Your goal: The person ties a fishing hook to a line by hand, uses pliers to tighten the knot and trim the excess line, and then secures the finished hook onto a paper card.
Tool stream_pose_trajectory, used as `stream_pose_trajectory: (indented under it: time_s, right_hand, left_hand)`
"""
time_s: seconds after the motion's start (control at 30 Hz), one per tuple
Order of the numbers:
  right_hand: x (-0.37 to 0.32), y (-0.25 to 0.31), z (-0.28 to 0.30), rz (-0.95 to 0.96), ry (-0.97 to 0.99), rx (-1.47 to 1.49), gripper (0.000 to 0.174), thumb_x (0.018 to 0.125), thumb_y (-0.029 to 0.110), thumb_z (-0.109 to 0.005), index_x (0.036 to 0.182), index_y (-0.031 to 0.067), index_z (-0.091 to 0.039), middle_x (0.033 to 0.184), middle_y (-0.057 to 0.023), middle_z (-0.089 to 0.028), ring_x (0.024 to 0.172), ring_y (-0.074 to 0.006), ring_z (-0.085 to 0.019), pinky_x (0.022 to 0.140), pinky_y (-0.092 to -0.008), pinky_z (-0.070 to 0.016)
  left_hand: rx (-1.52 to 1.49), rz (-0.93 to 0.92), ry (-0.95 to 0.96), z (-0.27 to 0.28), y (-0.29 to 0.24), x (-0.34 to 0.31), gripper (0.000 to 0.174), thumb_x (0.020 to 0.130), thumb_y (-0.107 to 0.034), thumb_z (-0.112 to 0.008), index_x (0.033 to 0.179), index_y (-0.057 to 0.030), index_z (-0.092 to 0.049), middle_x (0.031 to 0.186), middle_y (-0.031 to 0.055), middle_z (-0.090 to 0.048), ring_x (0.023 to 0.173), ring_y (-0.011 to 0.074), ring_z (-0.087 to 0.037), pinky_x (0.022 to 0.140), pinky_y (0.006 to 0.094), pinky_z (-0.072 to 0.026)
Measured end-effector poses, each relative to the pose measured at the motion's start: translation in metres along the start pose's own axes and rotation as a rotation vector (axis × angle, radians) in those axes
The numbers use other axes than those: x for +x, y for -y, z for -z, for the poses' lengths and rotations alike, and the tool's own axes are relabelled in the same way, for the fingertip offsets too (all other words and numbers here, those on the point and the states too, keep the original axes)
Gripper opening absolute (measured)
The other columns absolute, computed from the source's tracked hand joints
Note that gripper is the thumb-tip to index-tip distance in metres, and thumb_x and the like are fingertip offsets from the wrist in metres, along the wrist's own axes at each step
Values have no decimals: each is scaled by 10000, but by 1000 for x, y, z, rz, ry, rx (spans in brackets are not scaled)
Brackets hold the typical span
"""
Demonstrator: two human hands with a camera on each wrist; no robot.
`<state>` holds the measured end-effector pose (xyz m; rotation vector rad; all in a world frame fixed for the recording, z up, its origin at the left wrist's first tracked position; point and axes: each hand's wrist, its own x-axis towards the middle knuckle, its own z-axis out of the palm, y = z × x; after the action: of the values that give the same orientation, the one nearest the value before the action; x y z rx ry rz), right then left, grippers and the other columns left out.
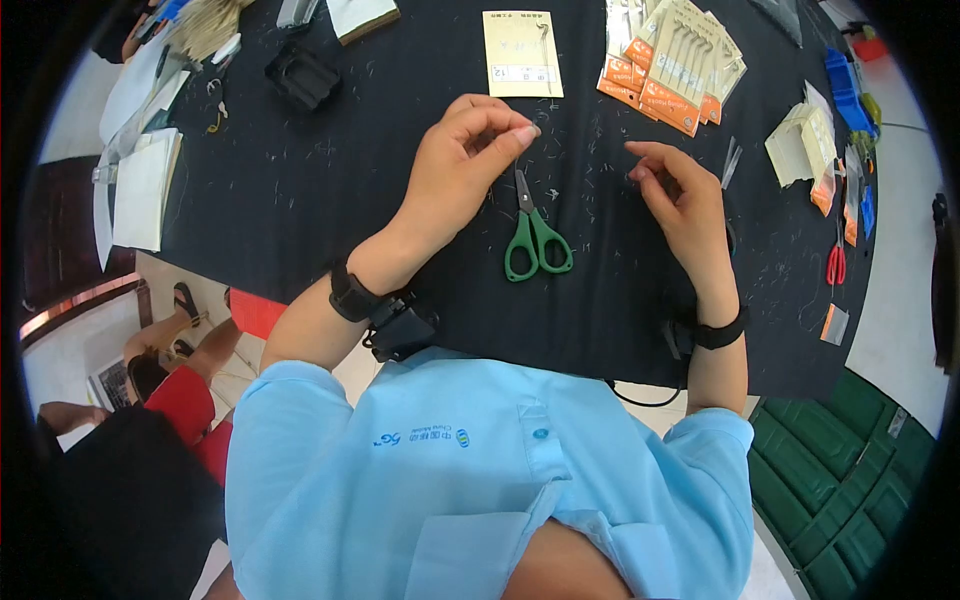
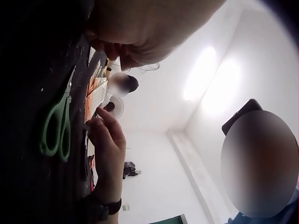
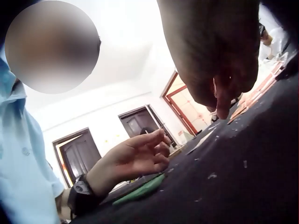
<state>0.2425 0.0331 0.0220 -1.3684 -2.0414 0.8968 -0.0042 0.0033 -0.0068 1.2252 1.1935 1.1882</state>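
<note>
Pinching thread (image 2: 148, 68) | left hand (image 1: 465, 165) | scissors (image 1: 538, 240) between it and right hand (image 1: 680, 195)

Matt black cloth table cover (image 1: 300, 190) flecked with pale lint, scissors (image 1: 537, 238) with glossy green plastic handles and dull metal blades, cream paper card (image 1: 521, 53), and orange-edged packets (image 1: 668, 62) in shiny plastic film.
</note>
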Motion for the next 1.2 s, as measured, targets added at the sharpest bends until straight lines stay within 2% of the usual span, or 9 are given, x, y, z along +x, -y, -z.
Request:
stream_pose_trajectory:
  time_s: [0.13,0.23,0.43,0.63,0.8,0.87,1.0,1.13,1.2]
  right_hand:
    - [-12,40,-10,166,77,-96,173,806,77,-650,973,36,-627,812,-104,-597,709,-226,-594,646,-313,-478]
    - [-31,47,-43,392,151,-136,273,761,121,-689,1004,53,-587,827,-97,-555,761,-272,-579,650,-354,-485]
    - [-49,50,-58,356,205,-535,409,760,117,-649,1148,24,-559,818,-68,-511,727,-197,-558,606,-306,-477]
    - [-45,42,-44,215,196,-688,419,758,69,-622,1166,27,-534,813,-87,-523,672,-227,-602,587,-333,-501]
    - [-27,33,-19,166,115,-640,351,767,69,-625,1098,58,-509,860,-130,-579,676,-304,-623,591,-378,-509]
    - [-18,30,-12,110,94,-461,335,774,55,-614,1092,58,-510,877,-146,-608,701,-321,-628,606,-382,-505]
    - [-7,31,-4,22,205,-32,347,778,72,-650,1096,62,-511,796,-108,-602,627,-232,-598,573,-319,-469]
    - [-9,34,-8,-9,218,60,368,781,120,-688,1098,64,-510,751,-89,-571,601,-194,-563,563,-299,-450]
    - [-7,37,-9,7,250,-71,390,776,166,-713,1092,61,-508,728,-93,-570,603,-204,-576,560,-304,-451]
  left_hand:
    - [-113,-48,-56,5,-1,5,148,898,-133,-608,980,-15,-647,1038,11,-529,950,101,-543,859,236,-423]
    - [-86,-36,-62,3,-3,3,150,897,-133,-611,981,-13,-648,1051,18,-534,961,110,-556,869,242,-432]
    - [-93,-40,-64,4,-3,2,154,895,-132,-617,989,-15,-652,1065,29,-533,985,117,-565,880,241,-440]
    - [-82,-56,-63,4,-2,2,160,893,-134,-622,998,-17,-654,1070,31,-534,977,119,-570,874,238,-442]
    - [-38,-56,-79,5,-3,2,159,892,-142,-626,991,-22,-658,1065,32,-538,965,115,-567,863,240,-440]
    - [-84,-43,-69,5,-3,2,155,893,-149,-626,981,-27,-662,1064,35,-540,957,113,-564,857,240,-439]
    - [-62,-9,-28,2,-2,1,153,895,-152,-623,971,-27,-666,1048,30,-535,954,110,-558,852,236,-438]
    - [7,-66,-6,2,-3,0,155,897,-154,-619,960,-20,-665,1029,20,-519,951,102,-546,835,234,-442]
    - [17,-83,-9,2,-5,0,156,897,-154,-619,956,-17,-664,1028,18,-513,947,99,-542,828,232,-444]
